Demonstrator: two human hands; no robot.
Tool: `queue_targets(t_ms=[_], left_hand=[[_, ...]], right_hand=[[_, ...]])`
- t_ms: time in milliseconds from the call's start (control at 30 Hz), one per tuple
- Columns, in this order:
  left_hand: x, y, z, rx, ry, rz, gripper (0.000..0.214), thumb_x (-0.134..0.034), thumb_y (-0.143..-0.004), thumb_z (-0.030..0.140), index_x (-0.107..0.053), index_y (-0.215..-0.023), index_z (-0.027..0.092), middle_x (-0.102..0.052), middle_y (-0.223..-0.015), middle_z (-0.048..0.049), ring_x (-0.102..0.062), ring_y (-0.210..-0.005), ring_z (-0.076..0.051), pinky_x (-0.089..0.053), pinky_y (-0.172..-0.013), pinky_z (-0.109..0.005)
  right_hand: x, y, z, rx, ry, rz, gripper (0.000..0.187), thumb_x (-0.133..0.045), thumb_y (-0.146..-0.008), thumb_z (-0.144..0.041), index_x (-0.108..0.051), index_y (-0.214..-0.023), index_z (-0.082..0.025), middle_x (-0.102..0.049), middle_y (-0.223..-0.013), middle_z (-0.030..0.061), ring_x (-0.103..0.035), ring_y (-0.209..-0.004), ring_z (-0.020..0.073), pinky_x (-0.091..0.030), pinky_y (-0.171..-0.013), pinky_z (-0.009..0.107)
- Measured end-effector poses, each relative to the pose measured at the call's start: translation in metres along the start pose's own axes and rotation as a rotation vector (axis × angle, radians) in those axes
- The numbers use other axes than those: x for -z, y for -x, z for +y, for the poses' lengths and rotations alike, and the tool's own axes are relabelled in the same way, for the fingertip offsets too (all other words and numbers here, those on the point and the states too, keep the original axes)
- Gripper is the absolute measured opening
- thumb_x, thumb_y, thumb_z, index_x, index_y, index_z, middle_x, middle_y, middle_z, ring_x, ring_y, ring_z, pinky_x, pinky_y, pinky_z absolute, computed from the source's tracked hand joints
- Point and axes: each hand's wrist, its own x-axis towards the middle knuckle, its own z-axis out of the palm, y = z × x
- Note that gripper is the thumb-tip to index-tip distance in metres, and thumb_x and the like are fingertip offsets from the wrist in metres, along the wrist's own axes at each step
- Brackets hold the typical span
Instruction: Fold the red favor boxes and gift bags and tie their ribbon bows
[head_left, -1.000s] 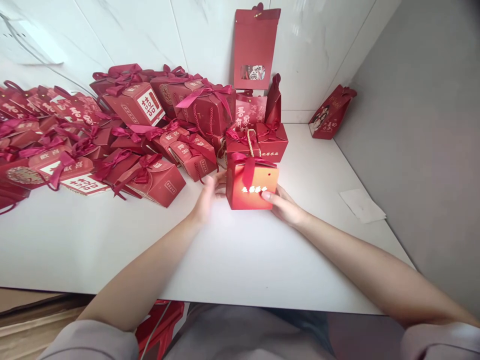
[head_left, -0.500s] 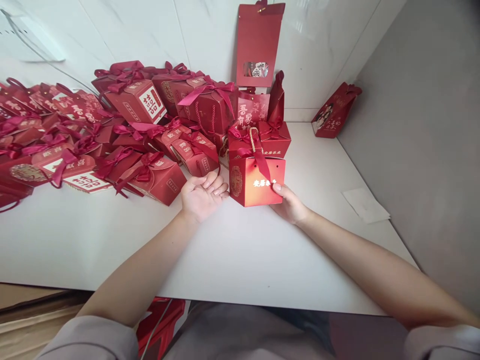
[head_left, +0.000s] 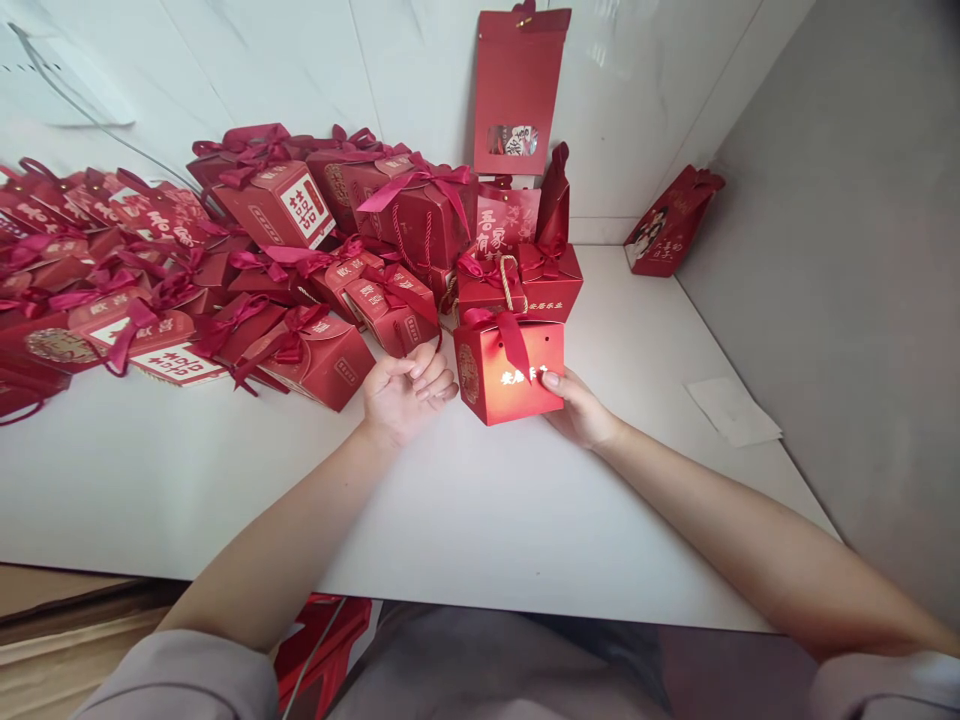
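Observation:
My right hand (head_left: 581,408) grips a red gift box (head_left: 517,385) at its lower right, with the thumb on the front face and the other fingers hidden behind. The box has gold lettering, a dark red ribbon, a twisted cord handle and two small holes near the top of its front. It tilts slightly. Just left of the box, my left hand (head_left: 411,390) is closed, palm side up, its fingers curled with nothing visible in them. A thin dark cord shows behind its fingertips. Another ribboned red box (head_left: 551,285) stands directly behind the held one.
Many ribboned red boxes (head_left: 315,355) are heaped along the left and back of the white table (head_left: 450,520). A tall red box with a window (head_left: 519,80) stands against the tiled wall. White paper (head_left: 733,410) and a leaning red box (head_left: 673,222) are at the right.
The held box has shifted slightly left and toward me, tilting a little, with my right hand still on it. My left hand has hardly moved.

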Motion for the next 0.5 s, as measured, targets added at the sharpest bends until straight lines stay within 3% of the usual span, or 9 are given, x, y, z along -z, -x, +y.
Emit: queue_targets(t_ms=[500], left_hand=[[0.004,-0.0018,0.0004,-0.034,0.044,0.028,0.025,-0.055,-0.062,0.026,-0.032,-0.066,0.019,-0.021,-0.06,0.0026,-0.032,-0.048,-0.009,-0.042,-0.052,-0.025]], right_hand=[[-0.0006,0.0009,-0.0018,-0.013,0.021,-0.008,0.058,-0.07,-0.079,-0.053,-0.055,-0.128,-0.027,-0.067,-0.125,0.0076,-0.062,-0.119,0.0322,-0.05,-0.1,0.047]])
